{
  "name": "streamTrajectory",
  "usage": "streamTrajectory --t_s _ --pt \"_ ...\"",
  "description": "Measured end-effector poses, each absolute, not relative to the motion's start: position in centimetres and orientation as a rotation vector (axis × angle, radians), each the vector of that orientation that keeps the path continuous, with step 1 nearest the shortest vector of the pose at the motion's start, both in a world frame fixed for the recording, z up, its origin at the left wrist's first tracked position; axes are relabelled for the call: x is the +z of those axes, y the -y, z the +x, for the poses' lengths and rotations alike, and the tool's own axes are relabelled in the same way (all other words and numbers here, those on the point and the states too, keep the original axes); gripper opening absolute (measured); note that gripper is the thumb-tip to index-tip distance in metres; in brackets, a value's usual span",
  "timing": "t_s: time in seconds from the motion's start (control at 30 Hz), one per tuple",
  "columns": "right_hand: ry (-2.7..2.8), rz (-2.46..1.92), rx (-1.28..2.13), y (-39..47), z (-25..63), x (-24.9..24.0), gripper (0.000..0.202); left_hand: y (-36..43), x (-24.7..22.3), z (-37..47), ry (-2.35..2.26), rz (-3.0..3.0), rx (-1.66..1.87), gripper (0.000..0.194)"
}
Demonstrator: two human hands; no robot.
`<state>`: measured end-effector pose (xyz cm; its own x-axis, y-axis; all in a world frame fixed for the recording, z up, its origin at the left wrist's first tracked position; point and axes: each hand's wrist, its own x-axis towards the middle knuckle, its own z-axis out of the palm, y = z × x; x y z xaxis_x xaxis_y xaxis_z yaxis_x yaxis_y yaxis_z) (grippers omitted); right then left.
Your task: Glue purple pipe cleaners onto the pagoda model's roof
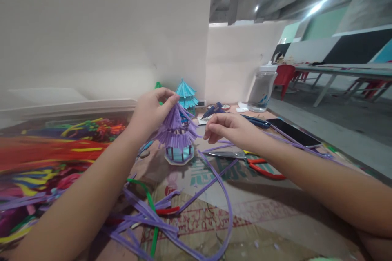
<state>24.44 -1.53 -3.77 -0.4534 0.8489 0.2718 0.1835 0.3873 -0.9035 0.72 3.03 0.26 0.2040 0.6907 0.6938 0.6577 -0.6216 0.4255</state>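
Tiered model pavilion with purple fuzzy-strip roofs [180, 138]: top pinched between fingers of left hand [152, 109]. Right hand [229, 128]: fingers curled, contents unclear; red-handled metal scissors [228, 155] near.

left hand [155, 107] pinches the top of a purple-roofed pagoda [180, 136]; right hand [226, 129] hovers near red-handled scissors [226, 154].

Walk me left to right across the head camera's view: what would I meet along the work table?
Orange-red strips → purple-roofed model pagoda → the person's right hand → black phone.
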Motion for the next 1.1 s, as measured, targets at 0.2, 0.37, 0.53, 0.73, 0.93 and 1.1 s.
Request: streamTrajectory --t_s 0.2,0.37,0.53,0.73,0.93,1.1 --pt "1.619 -0.854 1.375 0.9 24.7 -4.1 0.016 -3.2 0.4 0.3 -1.392 2.554 1.492 0.032" --pt "1.477 -0.796 1.467 1.0 24.8 -4.0 0.013 -1.3 0.5 1.6 -1.255 2.992 1.670 0.019" --pt "1.343 -0.748 1.493 1.5 24.4 -3.5 0.012 0.4 -0.3 3.3 -0.824 3.369 1.150 0.015" --pt "1.268 -0.686 1.511 2.4 23.9 -2.9 0.014 0.1 -1.5 4.1 -0.689 3.444 1.066 0.028" --pt "1.302 -0.654 1.517 3.1 23.6 -3.1 0.018 -0.1 -1.8 4.4 -0.621 3.342 1.151 0.018" --pt "1.325 -0.599 1.534 3.4 23.5 -3.3 0.023 0.1 -2.0 4.7 -0.613 3.326 1.180 0.014"
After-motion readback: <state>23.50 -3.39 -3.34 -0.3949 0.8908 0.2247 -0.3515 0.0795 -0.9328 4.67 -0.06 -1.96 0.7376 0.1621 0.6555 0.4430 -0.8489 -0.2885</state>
